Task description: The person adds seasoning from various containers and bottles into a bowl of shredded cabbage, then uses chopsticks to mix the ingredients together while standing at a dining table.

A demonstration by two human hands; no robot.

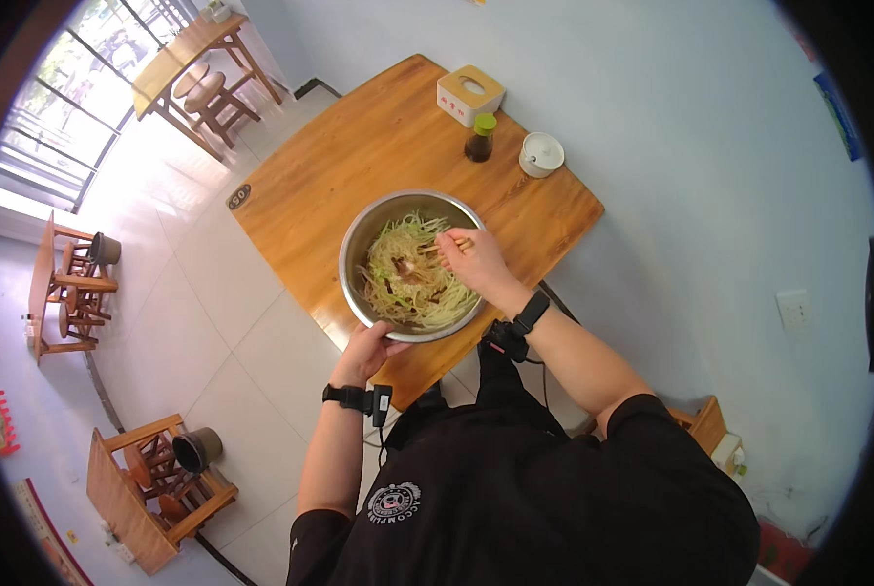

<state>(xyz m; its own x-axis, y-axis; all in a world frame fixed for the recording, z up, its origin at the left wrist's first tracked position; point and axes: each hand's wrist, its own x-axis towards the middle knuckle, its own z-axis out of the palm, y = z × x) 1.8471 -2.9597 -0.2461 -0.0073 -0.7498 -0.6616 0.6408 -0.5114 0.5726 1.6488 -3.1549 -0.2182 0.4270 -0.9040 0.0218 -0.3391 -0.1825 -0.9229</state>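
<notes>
A large stainless steel bowl [346, 256] stands near the front edge of a wooden table [319, 168]. In it lie pale green vegetable shreds [437, 304] with thin noodle-like strands and dark brown sauce near the middle. My right hand [475, 265] reaches over the bowl's right side and is closed on wooden chopsticks [465, 245], whose tips point into the shreds. My left hand [369, 351] grips the bowl's rim at the near left, thumb on the rim and fingers under the outside.
Behind the bowl stand a tissue box [470, 95], a green-capped glass bottle of dark liquid [480, 139] and a lidded white jar [541, 154]. A wall runs along the right. Other wooden tables [187, 51] and stools [206, 91] stand to the left, with dark bins [197, 450] near them.
</notes>
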